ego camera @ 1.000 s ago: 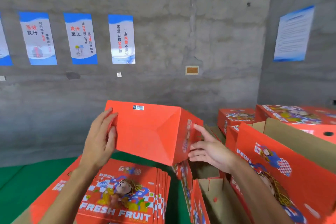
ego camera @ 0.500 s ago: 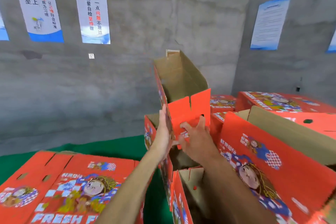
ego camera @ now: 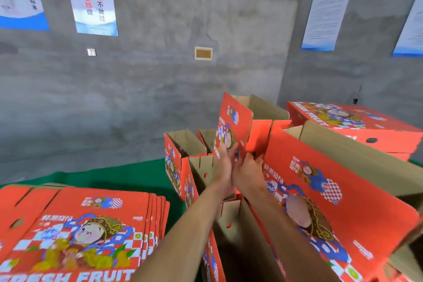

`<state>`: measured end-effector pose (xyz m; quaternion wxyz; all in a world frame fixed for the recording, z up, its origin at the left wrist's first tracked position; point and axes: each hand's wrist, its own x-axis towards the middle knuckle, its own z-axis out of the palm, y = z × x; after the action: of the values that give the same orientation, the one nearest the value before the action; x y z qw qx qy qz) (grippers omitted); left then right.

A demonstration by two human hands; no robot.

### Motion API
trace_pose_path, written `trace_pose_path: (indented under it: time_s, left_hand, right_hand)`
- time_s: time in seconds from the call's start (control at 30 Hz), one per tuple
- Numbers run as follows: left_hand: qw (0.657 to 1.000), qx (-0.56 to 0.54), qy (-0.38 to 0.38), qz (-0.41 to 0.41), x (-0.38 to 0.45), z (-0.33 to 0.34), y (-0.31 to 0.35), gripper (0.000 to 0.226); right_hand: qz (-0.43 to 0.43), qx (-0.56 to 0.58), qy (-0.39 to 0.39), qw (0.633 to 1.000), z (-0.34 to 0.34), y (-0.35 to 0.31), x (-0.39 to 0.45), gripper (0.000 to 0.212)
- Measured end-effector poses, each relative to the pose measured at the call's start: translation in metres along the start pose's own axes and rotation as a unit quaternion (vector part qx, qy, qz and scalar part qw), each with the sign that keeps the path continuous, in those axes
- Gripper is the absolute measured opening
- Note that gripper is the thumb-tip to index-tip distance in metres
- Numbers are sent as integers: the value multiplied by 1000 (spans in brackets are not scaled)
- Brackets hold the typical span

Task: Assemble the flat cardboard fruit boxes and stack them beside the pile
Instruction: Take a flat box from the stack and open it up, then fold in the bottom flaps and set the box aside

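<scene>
An assembled red fruit box [ego camera: 235, 119], open at the top with a brown inside, stands upright among other open boxes at centre right. My left hand [ego camera: 225, 163] lies flat against its printed side with the fingers pointing up. My right hand [ego camera: 249, 166] sits just beside it at the box's red end panel, fingers curled at the handle hole; motion blur hides the exact grip. The pile of flat red boxes [ego camera: 91, 224] lies at the lower left.
Open assembled boxes stand close by: one to the left [ego camera: 174, 162], one under my forearms [ego camera: 231, 220], a large one to the right [ego camera: 320, 190]. A closed box [ego camera: 343, 121] sits at the back right. A green mat [ego camera: 114, 174] covers the floor before the concrete wall.
The box, held up bottom-first a second ago, was turned upright and lowered to the right among the assembled boxes. Both hands followed it and now sit close together on its near side.
</scene>
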<state>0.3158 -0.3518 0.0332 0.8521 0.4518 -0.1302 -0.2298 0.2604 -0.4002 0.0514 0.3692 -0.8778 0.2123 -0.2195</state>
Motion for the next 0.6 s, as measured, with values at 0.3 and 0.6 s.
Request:
trace_pose_path:
  time_s: [0.3,0.6]
  left_hand:
    - [970,218,102,43,-40,-30,31,31]
    - [729,635,171,190,-206,-165,111,22]
  right_hand:
    - [-122,80,4,989,9,-4,-45,29]
    - [-156,181,-98,966,73,-42,-137,35]
